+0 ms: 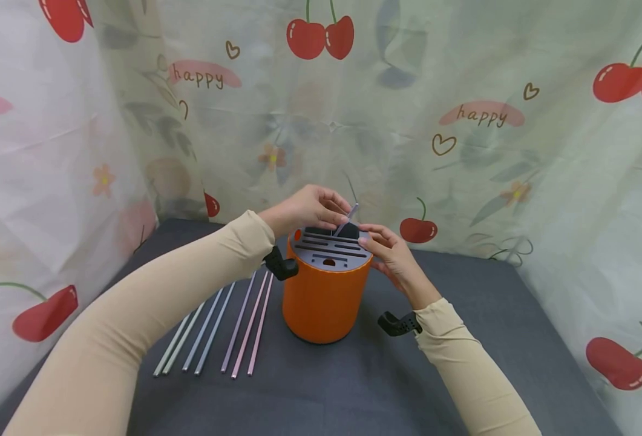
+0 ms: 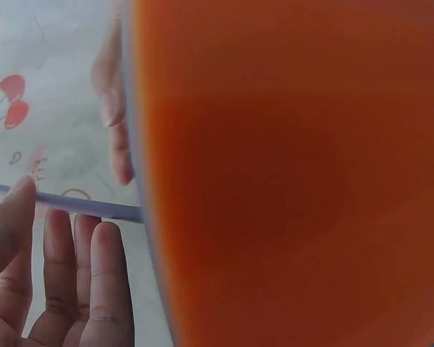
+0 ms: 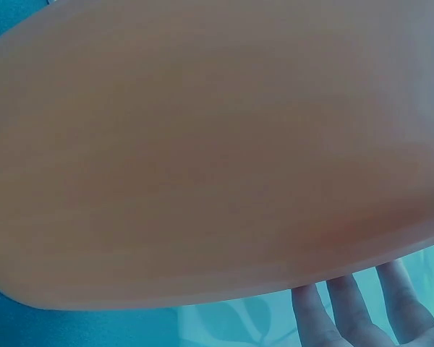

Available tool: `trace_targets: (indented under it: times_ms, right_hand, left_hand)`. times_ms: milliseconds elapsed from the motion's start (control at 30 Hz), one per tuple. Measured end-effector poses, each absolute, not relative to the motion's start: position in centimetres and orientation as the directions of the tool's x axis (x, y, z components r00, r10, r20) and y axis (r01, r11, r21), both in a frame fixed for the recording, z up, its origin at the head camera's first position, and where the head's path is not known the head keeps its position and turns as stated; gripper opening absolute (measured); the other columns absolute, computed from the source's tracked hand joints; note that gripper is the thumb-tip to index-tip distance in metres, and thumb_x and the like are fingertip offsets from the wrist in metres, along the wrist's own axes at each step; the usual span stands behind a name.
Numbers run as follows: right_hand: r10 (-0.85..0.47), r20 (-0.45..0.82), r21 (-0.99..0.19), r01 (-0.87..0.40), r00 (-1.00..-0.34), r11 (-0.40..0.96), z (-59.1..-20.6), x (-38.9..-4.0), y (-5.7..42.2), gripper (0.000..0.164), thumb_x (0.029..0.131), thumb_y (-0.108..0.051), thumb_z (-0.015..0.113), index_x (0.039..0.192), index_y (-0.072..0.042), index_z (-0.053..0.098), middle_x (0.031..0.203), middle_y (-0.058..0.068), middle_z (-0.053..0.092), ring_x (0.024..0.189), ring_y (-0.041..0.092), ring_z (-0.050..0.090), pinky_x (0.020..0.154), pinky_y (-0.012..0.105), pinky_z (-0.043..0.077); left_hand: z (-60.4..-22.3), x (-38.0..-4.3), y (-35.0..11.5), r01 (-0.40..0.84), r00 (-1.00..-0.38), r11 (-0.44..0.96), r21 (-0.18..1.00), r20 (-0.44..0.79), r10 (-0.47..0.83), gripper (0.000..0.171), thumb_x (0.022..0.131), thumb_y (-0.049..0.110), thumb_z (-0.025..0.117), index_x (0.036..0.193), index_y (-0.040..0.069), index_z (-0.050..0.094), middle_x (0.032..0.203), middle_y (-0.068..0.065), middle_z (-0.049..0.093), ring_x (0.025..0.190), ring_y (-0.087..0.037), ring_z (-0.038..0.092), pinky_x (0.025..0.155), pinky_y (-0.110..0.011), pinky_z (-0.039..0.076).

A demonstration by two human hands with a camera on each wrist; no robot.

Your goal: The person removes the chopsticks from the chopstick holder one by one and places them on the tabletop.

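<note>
An orange cylindrical utensil holder (image 1: pixel 323 309) stands upright, topped by a grey slotted lid (image 1: pixel 305 257). My left hand (image 1: pixel 316 209), above the lid's back part, pinches a thin purple chopstick (image 1: pixel 353 212). Tilted, the chopstick has its lower end at the large dark opening in the lid. In the left wrist view, thumb and fingertips hold the chopstick (image 2: pixel 94 207), whose end passes behind the holder's rim. My right hand (image 1: pixel 394 257) holds the holder's upper right side at the rim. The right wrist view shows its fingers (image 3: pixel 401 296) partly hidden behind the holder.
Several chopsticks (image 1: pixel 209 330) in green, blue, purple and pink lie side by side on the dark tablecloth (image 1: pixel 321 393), left of the holder. A cherry-printed curtain (image 1: pixel 310 109) encloses the table at the back and sides. Black wrist mounts (image 1: pixel 397 324) sit on both wrists.
</note>
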State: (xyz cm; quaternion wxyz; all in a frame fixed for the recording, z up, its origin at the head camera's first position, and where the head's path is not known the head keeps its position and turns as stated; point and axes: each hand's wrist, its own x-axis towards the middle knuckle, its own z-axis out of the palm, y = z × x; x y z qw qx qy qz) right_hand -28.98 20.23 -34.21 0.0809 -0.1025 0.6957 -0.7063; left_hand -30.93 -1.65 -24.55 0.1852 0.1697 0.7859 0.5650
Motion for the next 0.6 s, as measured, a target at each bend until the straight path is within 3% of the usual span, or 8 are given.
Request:
trace_targets:
  times_ms: [333,600]
  right_hand:
    - [-0.259,0.028,-1.000,-0.027,-0.966,-0.007,-34.2,-29.0,20.1,0.035,0.096,-0.022,0.061,0.131,-0.018,0.053,0.122,0.002,0.053,0.103,0.015,0.059,0.086,0.030,0.055]
    - [-0.250,0.037,-0.999,-0.032,-0.967,-0.025,-34.2,-28.8,20.1,0.031,0.096,-0.021,0.062,0.126,-0.021,0.056,0.123,0.003,0.053,0.102,0.014,0.059,0.085,0.028,0.055]
  left_hand:
    - [-25.3,-31.1,-1.6,0.105,-0.888,0.311,0.944,-0.052,0.458,0.023,0.087,0.004,0.070,0.110,0.002,0.066,0.109,-0.010,0.065,0.094,-0.020,0.065,0.085,-0.032,0.058]
    - [-23.6,-30.8,-4.0,0.186,-0.899,0.035,0.982,0.155,0.410,0.017,0.089,-0.001,0.066,0.105,0.002,0.063,0.102,-0.010,0.063,0.092,-0.021,0.066,0.092,-0.040,0.056]
